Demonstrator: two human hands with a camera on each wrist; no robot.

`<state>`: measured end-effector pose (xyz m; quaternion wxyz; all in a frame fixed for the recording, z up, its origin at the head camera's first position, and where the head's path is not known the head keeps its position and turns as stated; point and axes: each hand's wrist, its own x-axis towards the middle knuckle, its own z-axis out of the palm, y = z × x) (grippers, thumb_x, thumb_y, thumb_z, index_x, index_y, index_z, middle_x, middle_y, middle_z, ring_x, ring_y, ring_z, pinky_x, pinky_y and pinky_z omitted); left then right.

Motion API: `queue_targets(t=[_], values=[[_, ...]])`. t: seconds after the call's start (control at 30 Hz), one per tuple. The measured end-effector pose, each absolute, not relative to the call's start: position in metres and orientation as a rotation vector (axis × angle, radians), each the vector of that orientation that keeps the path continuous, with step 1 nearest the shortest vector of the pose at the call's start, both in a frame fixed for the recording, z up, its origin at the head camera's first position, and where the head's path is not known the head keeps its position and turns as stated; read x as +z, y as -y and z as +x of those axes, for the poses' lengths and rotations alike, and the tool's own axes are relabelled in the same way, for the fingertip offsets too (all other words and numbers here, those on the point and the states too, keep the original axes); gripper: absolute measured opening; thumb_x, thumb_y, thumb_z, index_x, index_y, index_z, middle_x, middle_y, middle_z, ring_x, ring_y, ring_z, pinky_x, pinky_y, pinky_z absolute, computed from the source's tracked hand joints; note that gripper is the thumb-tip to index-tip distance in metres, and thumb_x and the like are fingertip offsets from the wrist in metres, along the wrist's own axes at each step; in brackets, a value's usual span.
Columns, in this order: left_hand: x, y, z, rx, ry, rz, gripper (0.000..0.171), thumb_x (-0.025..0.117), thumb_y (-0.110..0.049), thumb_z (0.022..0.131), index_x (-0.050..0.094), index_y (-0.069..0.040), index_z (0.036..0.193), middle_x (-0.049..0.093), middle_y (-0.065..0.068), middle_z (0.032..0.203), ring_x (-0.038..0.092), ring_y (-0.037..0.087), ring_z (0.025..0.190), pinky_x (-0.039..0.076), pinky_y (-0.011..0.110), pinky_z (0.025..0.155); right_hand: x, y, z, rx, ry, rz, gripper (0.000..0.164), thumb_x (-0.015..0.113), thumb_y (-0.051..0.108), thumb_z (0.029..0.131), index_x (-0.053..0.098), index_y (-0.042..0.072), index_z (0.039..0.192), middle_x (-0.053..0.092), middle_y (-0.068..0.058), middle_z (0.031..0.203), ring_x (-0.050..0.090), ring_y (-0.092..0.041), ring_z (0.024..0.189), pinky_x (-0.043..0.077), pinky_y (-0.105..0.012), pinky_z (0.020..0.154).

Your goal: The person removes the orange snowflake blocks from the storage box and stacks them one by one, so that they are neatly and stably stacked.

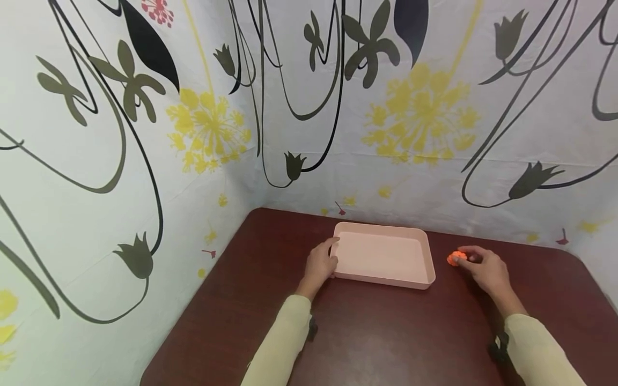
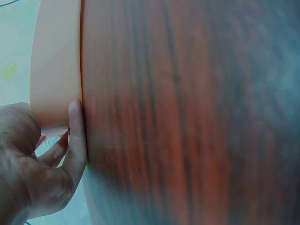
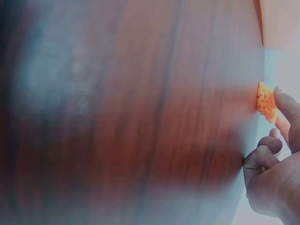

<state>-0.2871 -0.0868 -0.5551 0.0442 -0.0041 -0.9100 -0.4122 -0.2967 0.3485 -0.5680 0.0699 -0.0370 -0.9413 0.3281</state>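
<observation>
A shallow pale pink rectangular tray (image 1: pixel 381 282) rests on the dark red-brown table. My left hand (image 1: pixel 319 266) grips the tray's left end; in the left wrist view, a finger of the left hand (image 2: pixel 56 171) lies against the outer wall of the tray (image 2: pixel 56 70). To the right of the tray, my right hand (image 1: pixel 487 271) pinches a small bright orange piece (image 1: pixel 455 258) between thumb and fingers. The right wrist view shows the orange piece (image 3: pixel 265 102) with a knobbly, block-like edge, beyond the thumb of the right hand (image 3: pixel 276 173). Its exact kind cannot be told.
The table (image 1: pixel 386 332) has rounded corners and stands against walls hung with white cloth (image 1: pixel 309 134) printed with flowers and stems. Both forearms wear pale sleeves (image 1: pixel 282 343), with a dark device at each wrist.
</observation>
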Motion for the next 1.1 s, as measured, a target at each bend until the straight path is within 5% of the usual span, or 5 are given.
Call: queue_targets(t=[0.63,0.97,1.1], values=[[-0.555,0.084,-0.291,-1.265,2.776,-0.007,0.062,0.058,0.003,0.094,0.061,-0.024,0.149,0.064,0.013,0.142,0.056,0.008,0.038,0.051,0.023,0.038,-0.548,-0.363,-0.271,0.91,2.774,0.07,0.058,0.08,0.042,0.093,0.066,0.006,0.136,0.058,-0.021,0.116,0.067,-0.036,0.092,0.05,-0.029,0.068],[-0.554,0.089,-0.288,-1.303,2.788,-0.052,0.06,0.058,-0.002,0.095,0.058,-0.024,0.152,0.064,0.017,0.137,0.057,0.01,0.041,0.053,0.025,0.039,-0.533,-0.376,-0.245,0.823,2.774,0.136,0.06,0.074,0.045,0.098,0.064,0.002,0.139,0.054,-0.03,0.129,0.067,-0.031,0.087,0.048,-0.027,0.058],[-0.555,0.091,-0.285,-1.375,2.781,-0.072,0.058,0.059,-0.006,0.098,0.057,-0.024,0.153,0.062,0.018,0.14,0.058,0.012,0.042,0.055,0.027,0.041,-0.53,-0.381,-0.232,0.794,2.772,0.142,0.066,0.074,0.045,0.097,0.059,0.002,0.145,0.052,-0.031,0.133,0.069,-0.041,0.094,0.052,-0.036,0.064]])
